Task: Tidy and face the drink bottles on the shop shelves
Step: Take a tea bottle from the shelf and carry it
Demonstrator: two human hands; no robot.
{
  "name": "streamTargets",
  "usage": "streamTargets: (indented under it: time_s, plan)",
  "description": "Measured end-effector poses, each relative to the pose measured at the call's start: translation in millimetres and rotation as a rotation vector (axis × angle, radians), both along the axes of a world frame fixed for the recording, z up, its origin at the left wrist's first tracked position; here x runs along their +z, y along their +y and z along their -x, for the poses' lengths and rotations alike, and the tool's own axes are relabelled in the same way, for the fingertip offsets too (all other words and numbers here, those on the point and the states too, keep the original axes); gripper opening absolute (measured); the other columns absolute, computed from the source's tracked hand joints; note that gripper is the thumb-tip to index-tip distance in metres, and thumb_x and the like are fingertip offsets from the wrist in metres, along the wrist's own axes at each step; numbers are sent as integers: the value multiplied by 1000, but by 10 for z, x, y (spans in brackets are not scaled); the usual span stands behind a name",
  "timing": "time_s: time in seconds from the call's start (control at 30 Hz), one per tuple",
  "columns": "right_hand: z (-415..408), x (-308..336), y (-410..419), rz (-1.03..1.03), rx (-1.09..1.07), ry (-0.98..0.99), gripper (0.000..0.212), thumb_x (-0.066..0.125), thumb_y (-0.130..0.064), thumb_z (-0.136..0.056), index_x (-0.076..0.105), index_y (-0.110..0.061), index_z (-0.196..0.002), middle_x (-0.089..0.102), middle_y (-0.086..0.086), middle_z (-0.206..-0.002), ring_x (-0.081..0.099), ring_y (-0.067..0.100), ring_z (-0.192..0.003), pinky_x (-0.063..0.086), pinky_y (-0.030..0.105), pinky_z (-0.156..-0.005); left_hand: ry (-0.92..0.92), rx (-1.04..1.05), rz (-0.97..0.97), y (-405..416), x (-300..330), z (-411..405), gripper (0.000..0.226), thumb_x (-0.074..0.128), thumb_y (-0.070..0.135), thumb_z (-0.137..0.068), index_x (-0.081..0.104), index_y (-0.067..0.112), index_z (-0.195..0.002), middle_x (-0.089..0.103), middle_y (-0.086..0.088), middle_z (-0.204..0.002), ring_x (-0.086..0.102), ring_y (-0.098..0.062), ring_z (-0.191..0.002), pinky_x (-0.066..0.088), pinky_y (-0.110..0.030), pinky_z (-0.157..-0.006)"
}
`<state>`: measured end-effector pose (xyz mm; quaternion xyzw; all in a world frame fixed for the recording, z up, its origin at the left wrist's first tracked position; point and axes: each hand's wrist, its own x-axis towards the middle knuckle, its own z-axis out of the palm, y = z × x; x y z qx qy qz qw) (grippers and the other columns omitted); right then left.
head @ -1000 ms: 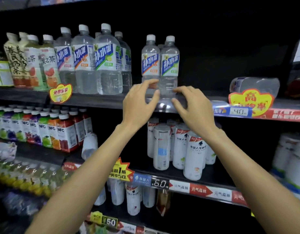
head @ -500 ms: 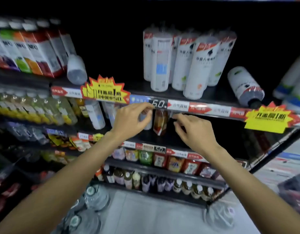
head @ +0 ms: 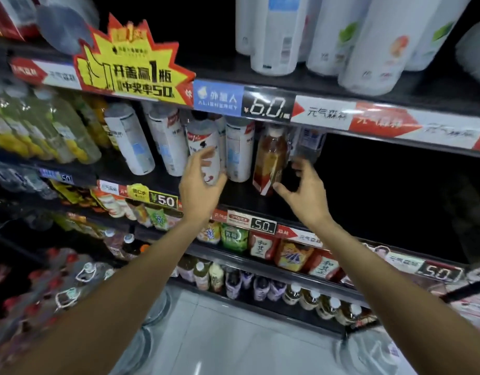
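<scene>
Two hands are up at the middle shelf (head: 260, 196), neither gripping anything yet; my left hand (head: 199, 182) is spread with fingers loosely curved just in front of a white bottle (head: 203, 147), while my right hand (head: 303, 190) is half open, thumb beside the amber tea bottle (head: 270, 161) (the odd one in this white row); touch or a gap, I cannot tell. Facing this row seems the step in hand; next I should close on one bottle, then turn or shift it; behind sits a clear bottle (head: 309, 143).

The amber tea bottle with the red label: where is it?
Head view, centre: amber tea bottle stands under the 6.0 price tag, right of a white bottle, beside the right hand.
</scene>
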<state>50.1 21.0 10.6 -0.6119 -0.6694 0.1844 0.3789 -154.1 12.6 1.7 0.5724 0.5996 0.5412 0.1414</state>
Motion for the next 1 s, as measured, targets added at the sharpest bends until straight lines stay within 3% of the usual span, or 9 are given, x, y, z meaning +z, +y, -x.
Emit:
streamTargets:
  time_s: [0.1, 0.2, 0.33, 0.43, 0.6, 0.83, 0.93, 1.0]
  plan:
    - [137, -153, 400, -11, -42, 64, 82, 78, -28, -77, 32, -9, -142, 46, 13, -139, 44, 28, -128, 36, 34, -102, -97, 83, -11, 202, -231, 150, 55, 68, 24, -86, 43, 17, -134, 47, 1, -128, 48, -14, -115, 47, -42, -97]
    - [265, -267, 733, 43, -63, 174, 101, 82, -35, -70, 20, -13, -147, 42, 11, -143, 43, 27, -130, 38, 40, -107, -143, 84, 95, 405, -399, 273, 73, 74, 30, -82, 35, 14, -141, 41, -7, -137, 45, -21, -125, 43, -46, -103]
    - [390, -359, 888, 57, -127, 189, 100, 82, -37, -70, 20, -14, -145, 36, 12, -143, 44, 30, -128, 40, 46, -105, -228, -7, 194, 616, -451, 380, 94, 79, 50, -61, 36, 18, -139, 49, -4, -134, 50, -19, -123, 44, -44, -104]
    - [341, -372, 799, 5, -116, 217, 92, 83, -33, -68, 28, -16, -141, 51, 8, -134, 53, 26, -120, 44, 42, -101, -265, -36, 197, 755, -453, 416, 93, 79, 52, -55, 38, 20, -133, 55, -1, -129, 54, -18, -119, 50, -46, -97]
    - [113, -297, 374, -47, -5, 157, 89, 87, -29, -64, 36, -17, -136, 58, 3, -127, 55, 11, -111, 43, 25, -97, -135, 44, 158, 917, -465, 408, 83, 86, 41, -62, 45, 13, -129, 59, -4, -126, 55, -21, -118, 47, -45, -100]
    - [31, -105, -198, -77, 37, 95, 88, 89, -19, -62, 36, -25, -133, 56, -9, -123, 54, 6, -112, 47, 27, -98, 48, -84, 25, 359, -284, 433, 78, 83, 44, -62, 52, 7, -123, 59, -3, -116, 54, -11, -107, 49, -32, -94]
    - [-23, 147, -566, -62, 43, 103, 89, 90, -20, -61, 33, -23, -129, 52, -16, -113, 55, 3, -102, 44, 9, -85, 132, -242, -30, -91, 22, 481, 82, 80, 49, -63, 51, 7, -127, 57, 3, -115, 54, -4, -105, 46, -14, -91]
    - [-80, 332, -838, -33, 59, 85, 86, 91, -22, -59, 32, -28, -123, 52, -20, -106, 56, 1, -96, 41, -1, -76, 146, -338, -41, -391, 306, 463, 85, 79, 52, -61, 50, 10, -129, 58, 2, -116, 56, -5, -106, 47, -13, -90]
